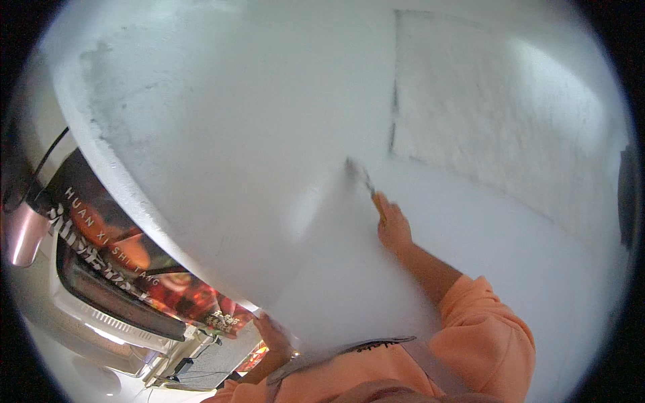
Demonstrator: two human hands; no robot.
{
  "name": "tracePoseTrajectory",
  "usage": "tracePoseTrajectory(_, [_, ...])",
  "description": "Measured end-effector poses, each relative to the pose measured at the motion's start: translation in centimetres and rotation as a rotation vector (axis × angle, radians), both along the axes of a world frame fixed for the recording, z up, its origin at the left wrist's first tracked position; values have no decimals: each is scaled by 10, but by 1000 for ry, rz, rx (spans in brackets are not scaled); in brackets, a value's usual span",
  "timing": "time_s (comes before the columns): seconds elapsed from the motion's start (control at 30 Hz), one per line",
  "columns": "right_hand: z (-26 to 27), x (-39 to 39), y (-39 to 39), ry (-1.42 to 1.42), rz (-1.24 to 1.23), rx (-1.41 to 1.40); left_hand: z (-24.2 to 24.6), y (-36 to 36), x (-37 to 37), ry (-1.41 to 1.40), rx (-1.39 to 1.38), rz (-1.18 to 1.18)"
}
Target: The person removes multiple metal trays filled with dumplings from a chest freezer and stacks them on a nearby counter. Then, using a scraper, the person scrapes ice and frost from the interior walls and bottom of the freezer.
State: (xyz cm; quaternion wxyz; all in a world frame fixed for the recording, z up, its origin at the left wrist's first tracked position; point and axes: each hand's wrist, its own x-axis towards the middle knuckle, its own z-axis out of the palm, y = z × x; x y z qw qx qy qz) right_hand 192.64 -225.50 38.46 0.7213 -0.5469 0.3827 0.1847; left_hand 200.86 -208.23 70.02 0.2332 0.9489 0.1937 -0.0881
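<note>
My right hand [394, 224] grips the yellowish handle of a small hand tool [372, 189], a scraper or brush, its head blurred. The tool's head is at a pale grey-white wall surface [242, 126], beside its own dark shadow; whether it touches is hard to tell. Low on the left, my left hand [273, 335] is at the surface's curved white edge [166, 231], its fingertips partly hidden, so its hold is unclear. Dark marks outline a rougher rectangular patch [484, 111] above and right of the tool. Dark smudges run along the surface's left side.
Beyond the edge at left hangs a dark-red printed banner [136, 262] bearing writing. Below it are a white-framed device with a dark panel [116, 287], cables and a black adapter [184, 366]. A pinkish metallic cylinder [27, 234] is at far left, a dark object [630, 196] at far right.
</note>
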Motion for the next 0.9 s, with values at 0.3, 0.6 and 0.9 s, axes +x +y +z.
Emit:
tracePoseTrajectory(0.3, [-188, 97, -170, 125, -484, -379, 2, 16, 13, 64, -87, -24])
tracePoseTrajectory(0.6, [-8, 12, -13, -63, -207, 151, -3, 18, 14, 56, -98, -90])
tracePoseTrajectory(0.9, [-250, 91, -73, 40, 515, -445, 9, 25, 13, 82, -186, 57])
